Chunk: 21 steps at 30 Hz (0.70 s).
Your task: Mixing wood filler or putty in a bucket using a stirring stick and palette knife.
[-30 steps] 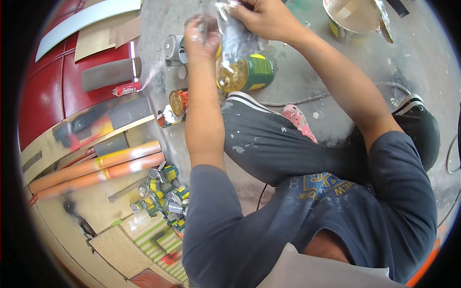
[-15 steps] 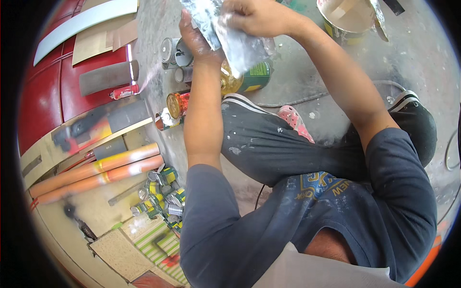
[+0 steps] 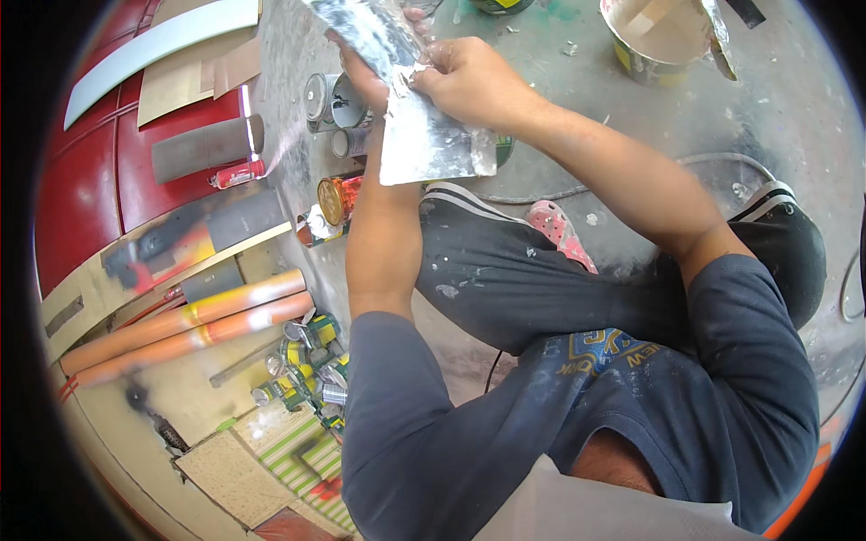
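Note:
My left hand [image 3: 363, 81] is closed on a flat metal putty plate [image 3: 354, 29] smeared with white and grey paste. Its fingertips show past the plate's far edge. My right hand [image 3: 478, 86] grips a broad metal putty spreader [image 3: 437, 149], whose face is coated with white putty. The spreader's upper part meets or overlaps the plate, with a lump of putty where they come together. Below my left hand, beside the forearm, lie an open grey can [image 3: 349, 101] and an orange-red can [image 3: 336, 200]. A green can is mostly hidden behind the spreader.
A bucket of beige paste [image 3: 654, 41] with a stick in it stands at the far right. A grey hose [image 3: 622, 176] crosses the floor behind my knees. Left are orange tubes [image 3: 185, 320], small cans [image 3: 298, 361] and red panels [image 3: 81, 162]. A pink clog [image 3: 557, 230] shows by my leg.
The spreader in my right hand has turned, so its coated face now shows broad and flat. The plate in my left hand has shifted up and left. Both hands keep their grips.

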Each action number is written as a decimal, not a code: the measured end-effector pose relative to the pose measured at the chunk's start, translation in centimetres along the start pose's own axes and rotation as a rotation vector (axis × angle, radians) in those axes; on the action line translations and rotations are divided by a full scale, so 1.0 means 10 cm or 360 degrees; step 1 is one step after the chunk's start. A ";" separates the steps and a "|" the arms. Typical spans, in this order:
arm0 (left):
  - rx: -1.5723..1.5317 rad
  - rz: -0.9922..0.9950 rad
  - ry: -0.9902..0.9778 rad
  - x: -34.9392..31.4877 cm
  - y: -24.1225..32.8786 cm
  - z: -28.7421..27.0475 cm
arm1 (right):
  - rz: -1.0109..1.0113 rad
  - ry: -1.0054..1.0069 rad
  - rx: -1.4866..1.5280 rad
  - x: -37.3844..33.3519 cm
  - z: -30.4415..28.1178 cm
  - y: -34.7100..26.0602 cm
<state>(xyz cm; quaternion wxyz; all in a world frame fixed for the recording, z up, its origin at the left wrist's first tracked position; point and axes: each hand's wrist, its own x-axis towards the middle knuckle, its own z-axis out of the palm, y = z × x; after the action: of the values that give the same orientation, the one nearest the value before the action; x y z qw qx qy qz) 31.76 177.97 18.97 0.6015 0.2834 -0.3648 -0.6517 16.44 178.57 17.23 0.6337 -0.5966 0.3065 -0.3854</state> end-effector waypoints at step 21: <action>0.1115 -0.0114 0.0441 -0.14 -0.26 -0.18 | 0.0026 0.0284 0.0476 0.51 -0.56 -0.05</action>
<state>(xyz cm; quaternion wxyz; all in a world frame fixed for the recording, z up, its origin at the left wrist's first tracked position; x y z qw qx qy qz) 31.91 179.13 15.68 0.4886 0.5700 -0.4706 -0.4636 14.26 171.29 17.53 0.6888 -0.4565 0.3058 -0.4730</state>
